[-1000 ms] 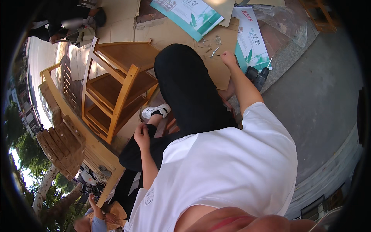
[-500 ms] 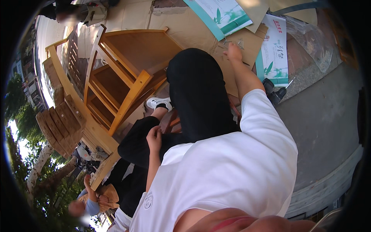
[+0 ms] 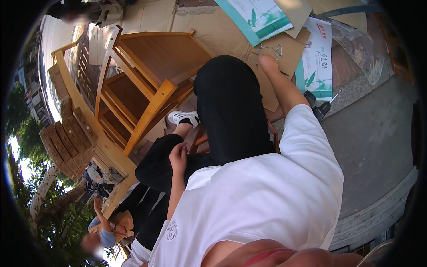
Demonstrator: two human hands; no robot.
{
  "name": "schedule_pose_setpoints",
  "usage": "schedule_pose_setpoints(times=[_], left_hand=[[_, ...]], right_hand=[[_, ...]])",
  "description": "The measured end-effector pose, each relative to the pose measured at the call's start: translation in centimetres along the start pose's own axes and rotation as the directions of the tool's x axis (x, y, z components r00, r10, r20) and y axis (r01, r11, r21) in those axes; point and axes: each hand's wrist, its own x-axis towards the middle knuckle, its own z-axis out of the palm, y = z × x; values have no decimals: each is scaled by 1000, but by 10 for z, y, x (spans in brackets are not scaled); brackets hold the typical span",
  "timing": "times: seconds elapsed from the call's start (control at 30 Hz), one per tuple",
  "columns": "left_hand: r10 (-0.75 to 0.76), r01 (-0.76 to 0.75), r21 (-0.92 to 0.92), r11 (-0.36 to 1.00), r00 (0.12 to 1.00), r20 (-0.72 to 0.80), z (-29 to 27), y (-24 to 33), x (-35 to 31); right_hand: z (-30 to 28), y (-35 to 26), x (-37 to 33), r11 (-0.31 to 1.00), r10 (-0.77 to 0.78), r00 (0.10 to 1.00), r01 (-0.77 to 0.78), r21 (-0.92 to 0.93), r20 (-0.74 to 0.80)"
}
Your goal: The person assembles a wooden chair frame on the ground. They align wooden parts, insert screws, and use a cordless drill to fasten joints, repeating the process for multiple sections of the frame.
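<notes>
My right hand (image 3: 268,63) reaches down to the brown cardboard (image 3: 291,46) on the ground, beside several loose metal screws (image 3: 278,50). Its fingertips point away from me and are hidden, so any grip is unclear. My left hand (image 3: 178,158) rests by my left thigh, its fingers curled in; whatever may be inside is too small to make out. A partly assembled wooden furniture frame (image 3: 167,53) with brown panels stands ahead to the left of my raised knee. To the right of my right forearm lies a black power drill (image 3: 318,110), its bit pointing outward.
White-and-green printed cartons (image 3: 316,62) lie on the ground at the far right, beside clear plastic wrapping (image 3: 362,55). Stacked brown boards (image 3: 66,147) stand on the left. Another person (image 3: 116,227) sits at the lower left; a further person (image 3: 86,12) is at the top left.
My right hand has drawn slightly back toward me and turned, its fingers now less visible and more screws showing beyond it. My left hand stays in place.
</notes>
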Motion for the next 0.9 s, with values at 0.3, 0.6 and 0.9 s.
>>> schedule_pose_setpoints(times=[0.3, 0.6, 0.9], left_hand=[[-2, 2, -11, 1000, 1000, 18, 5, -4, -3], [-4, 5, -8, 1000, 993, 120, 7, -6, 9], [-44, 49, -13, 999, 966, 255, 10, -8, 12]], right_hand=[[-4, -11, -8, 997, 75, 992, -76, -13, -104], [-11, 22, -26, 72, 328, 896, -338, 938, 298], [-50, 32, -45, -533, -115, 934, -344, 773, 337]])
